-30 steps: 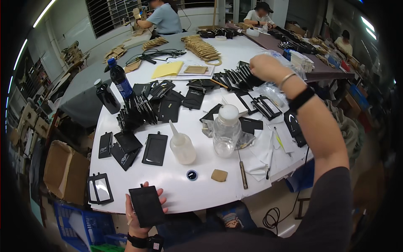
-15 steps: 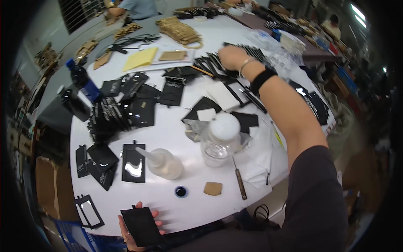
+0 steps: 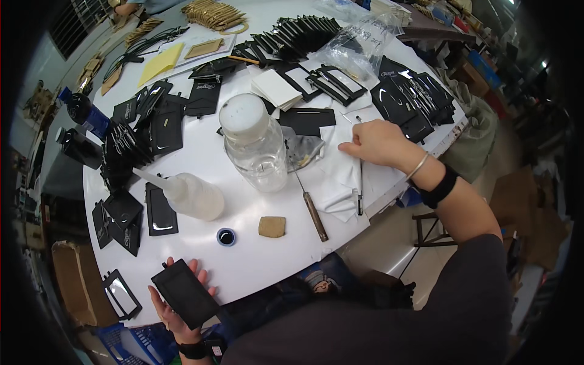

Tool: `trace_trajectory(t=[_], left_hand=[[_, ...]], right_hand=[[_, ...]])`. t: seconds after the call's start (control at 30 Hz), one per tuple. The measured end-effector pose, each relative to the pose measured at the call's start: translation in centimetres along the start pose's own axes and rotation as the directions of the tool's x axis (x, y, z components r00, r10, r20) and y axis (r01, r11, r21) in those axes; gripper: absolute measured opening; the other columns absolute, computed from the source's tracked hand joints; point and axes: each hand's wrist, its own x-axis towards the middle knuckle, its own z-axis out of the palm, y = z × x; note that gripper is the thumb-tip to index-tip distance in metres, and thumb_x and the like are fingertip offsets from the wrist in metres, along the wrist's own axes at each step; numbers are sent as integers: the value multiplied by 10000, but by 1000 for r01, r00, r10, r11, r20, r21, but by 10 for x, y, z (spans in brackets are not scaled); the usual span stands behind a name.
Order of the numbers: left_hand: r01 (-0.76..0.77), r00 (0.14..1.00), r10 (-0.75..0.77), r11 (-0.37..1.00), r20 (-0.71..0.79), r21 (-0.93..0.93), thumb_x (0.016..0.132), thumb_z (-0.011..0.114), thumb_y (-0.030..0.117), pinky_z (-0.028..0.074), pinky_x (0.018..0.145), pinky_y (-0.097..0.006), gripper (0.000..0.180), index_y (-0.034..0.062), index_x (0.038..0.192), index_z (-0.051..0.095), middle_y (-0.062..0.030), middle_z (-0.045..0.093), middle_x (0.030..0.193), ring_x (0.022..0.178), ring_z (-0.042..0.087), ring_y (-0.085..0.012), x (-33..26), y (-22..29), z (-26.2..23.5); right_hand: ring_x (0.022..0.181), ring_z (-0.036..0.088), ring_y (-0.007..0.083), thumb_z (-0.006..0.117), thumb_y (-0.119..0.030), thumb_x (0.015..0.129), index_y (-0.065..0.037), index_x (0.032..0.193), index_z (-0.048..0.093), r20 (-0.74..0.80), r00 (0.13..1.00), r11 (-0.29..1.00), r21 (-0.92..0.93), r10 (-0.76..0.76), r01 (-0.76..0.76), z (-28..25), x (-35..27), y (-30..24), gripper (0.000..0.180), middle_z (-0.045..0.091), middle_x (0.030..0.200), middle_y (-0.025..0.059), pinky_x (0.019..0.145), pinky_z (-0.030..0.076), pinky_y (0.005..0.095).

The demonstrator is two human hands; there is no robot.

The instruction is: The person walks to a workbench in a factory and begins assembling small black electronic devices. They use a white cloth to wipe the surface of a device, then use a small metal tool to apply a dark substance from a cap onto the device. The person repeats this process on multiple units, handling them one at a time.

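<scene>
My left hand holds a flat black leather-like card holder at the table's near left edge, its fingers wrapped behind it. On the right, my right hand is closed above a crumpled white cloth; what its fingers hold, if anything, is hidden. A slim pen-like tool lies on the cloth just below that hand. Nearby are a wooden-handled awl, a lidded clear jar, a tan scrap, a small blue-rimmed pot of black liquid and a squeeze bottle.
Black card holders lie in piles at the left, and more at the right edge. Dark bottles stand at the far left. White cards, clear plastic bags and tan pieces are farther back. A blue basket is below the table.
My right hand has come back from the far row of black pieces to the white cloth. My left hand still holds the card holder, now tilted more. The view has shifted.
</scene>
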Motion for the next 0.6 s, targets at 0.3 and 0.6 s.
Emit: trace_trajectory(t=[0.3, 0.6], left_hand=[[-63, 996, 62, 998, 70, 16, 896, 327, 562, 425, 909, -546, 662, 168, 1413, 204, -243, 318, 1370, 1158, 469, -379, -17, -6, 5], [64, 980, -51, 996, 194, -65, 895, 321, 558, 327, 934, -648, 611, 205, 1390, 266, -216, 352, 1355, 1183, 444, -375, -34, -12, -9]], right_hand=[[718, 566, 68, 553, -202, 888, -38, 875, 595, -494, 859, 424, 812, 133, 401, -38, -15, 41, 170, 597, 794, -1, 674, 476, 228], [919, 579, 171, 540, -215, 869, -26, 1058, 566, -692, 714, -120, 704, 100, 700, -134, -83, 53, 269, 613, 994, 83, 779, 481, 325]])
